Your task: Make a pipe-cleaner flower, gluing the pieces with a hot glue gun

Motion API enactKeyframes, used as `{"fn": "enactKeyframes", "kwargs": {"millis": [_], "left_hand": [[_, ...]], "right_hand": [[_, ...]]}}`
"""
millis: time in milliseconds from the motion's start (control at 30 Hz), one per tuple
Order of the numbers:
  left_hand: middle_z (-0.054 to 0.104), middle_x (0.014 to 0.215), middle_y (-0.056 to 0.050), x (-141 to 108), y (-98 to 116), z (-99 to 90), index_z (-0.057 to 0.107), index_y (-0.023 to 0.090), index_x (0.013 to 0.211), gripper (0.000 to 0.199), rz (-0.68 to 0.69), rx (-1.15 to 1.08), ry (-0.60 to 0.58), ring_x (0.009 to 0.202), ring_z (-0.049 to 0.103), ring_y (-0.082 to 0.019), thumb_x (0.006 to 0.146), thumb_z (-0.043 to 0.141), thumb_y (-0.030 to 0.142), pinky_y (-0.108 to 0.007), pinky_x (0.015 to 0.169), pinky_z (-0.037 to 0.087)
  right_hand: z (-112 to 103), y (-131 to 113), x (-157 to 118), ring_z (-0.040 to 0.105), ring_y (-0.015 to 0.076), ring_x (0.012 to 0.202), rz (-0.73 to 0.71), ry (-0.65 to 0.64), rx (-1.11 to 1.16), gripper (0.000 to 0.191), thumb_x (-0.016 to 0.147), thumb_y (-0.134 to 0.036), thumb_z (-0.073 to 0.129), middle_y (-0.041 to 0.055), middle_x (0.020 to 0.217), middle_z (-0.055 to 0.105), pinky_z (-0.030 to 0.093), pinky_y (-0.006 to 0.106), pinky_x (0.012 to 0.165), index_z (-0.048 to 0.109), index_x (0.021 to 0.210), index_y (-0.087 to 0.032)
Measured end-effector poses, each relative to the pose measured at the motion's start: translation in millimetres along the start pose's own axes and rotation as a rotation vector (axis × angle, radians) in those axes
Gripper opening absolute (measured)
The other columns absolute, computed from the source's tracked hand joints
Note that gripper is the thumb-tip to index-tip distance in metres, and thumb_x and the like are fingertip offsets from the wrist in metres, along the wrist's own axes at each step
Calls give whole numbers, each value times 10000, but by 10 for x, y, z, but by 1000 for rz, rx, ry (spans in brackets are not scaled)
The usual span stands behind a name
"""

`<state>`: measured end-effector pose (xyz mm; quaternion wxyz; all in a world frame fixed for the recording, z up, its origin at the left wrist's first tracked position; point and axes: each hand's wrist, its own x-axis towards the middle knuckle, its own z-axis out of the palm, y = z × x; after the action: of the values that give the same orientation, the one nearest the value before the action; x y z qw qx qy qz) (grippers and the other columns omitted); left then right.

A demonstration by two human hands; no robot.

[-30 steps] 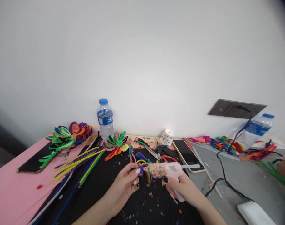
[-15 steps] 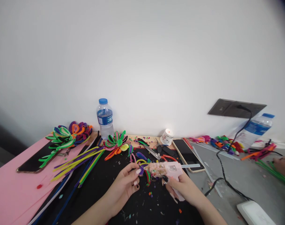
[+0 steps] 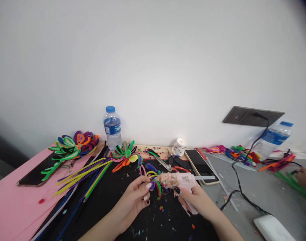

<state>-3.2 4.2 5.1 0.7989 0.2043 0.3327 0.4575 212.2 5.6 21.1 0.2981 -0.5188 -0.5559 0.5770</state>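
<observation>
My right hand (image 3: 190,199) is closed round the handle of a pale pink glue gun (image 3: 185,182), its nozzle end crusted with bits and pointing left. A clear glue stick (image 3: 205,177) sticks out of its back. Between the thumb and fingertips of my left hand (image 3: 134,195) is a small purple pipe cleaner piece (image 3: 152,186), close to the nozzle. Whether the nozzle touches it I cannot tell. Just behind lie more bent pipe cleaner pieces (image 3: 153,167) in purple, yellow and green, partly hidden by the gun. A pipe cleaner flower (image 3: 126,152) lies farther left.
Beyond my hands are scissors (image 3: 165,164), a paper cup (image 3: 179,147) and a phone (image 3: 201,164). A water bottle (image 3: 112,129) stands by the wall. Loose pipe cleaners (image 3: 84,172) lie left. A black cable (image 3: 239,184) crosses the right side, where another person's hand (image 3: 305,177) shows.
The glue gun's nozzle has drawn slightly away from the purple piece in my left hand. At the far right, the other person's hand has moved a little inward.
</observation>
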Motion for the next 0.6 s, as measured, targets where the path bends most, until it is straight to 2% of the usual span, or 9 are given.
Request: {"fn": "enactKeyframes", "kwargs": {"millis": [100, 200, 267, 333, 400, 467, 600], "left_hand": [[478, 613, 56, 3, 4, 0, 591, 168, 776, 202, -3, -7, -1, 471, 376, -20, 643, 738, 204, -164, 482, 326], [454, 609, 63, 8, 11, -14, 597, 175, 791, 212, -2, -31, 5, 477, 384, -23, 640, 741, 211, -170, 491, 339], [440, 609, 66, 11, 15, -25, 599, 177, 793, 205, 2, -47, 10, 476, 382, -22, 646, 738, 204, -175, 496, 347], [430, 602, 68, 14, 17, -35, 599, 176, 796, 190, 3, -60, 12, 472, 379, -22, 658, 728, 191, -177, 495, 350], [428, 593, 69, 16, 17, -42, 598, 174, 800, 175, 2, -74, 10, 467, 377, -22, 671, 717, 180, -178, 494, 352], [433, 588, 68, 17, 14, -46, 598, 175, 801, 165, 2, -91, 2, 465, 376, -22, 680, 709, 174, -177, 491, 351], [455, 603, 63, 23, 20, -52, 601, 180, 805, 166, 20, -124, 6, 475, 397, -27, 678, 707, 160, -178, 495, 357]], "right_hand": [[-45, 6, 9, 358, 60, 307, -15, 56, -5, 262, 732, -404, 554, -86, 400, 460, 284, 167, 319, 487, 816, -166], [-147, 6, 34, 353, 67, 315, -58, 178, -47, 240, 753, -397, 512, -83, 425, 456, 291, 176, 322, 494, 826, -170], [-268, -15, 49, 358, 80, 320, -89, 298, -150, 252, 771, -410, 467, -67, 424, 455, 282, 191, 331, 517, 785, -163], [-440, -50, 46, 431, 117, 359, -86, 485, -328, 283, 773, -415, 439, -36, 417, 473, 321, 218, 374, 542, 708, -160], [-661, -76, 18, 554, 190, 484, -17, 678, -563, 289, 751, -416, 447, 14, 470, 552, 384, 248, 456, 579, 706, -163], [-914, -57, -30, 623, 260, 647, 95, 870, -775, 318, 743, -420, 442, 69, 604, 639, 420, 279, 538, 613, 824, -166], [-1401, 167, -129, 639, 333, 764, 381, 965, -984, 453, 751, -449, 419, 170, 853, 675, 451, 341, 583, 559, 1040, -131]]}}
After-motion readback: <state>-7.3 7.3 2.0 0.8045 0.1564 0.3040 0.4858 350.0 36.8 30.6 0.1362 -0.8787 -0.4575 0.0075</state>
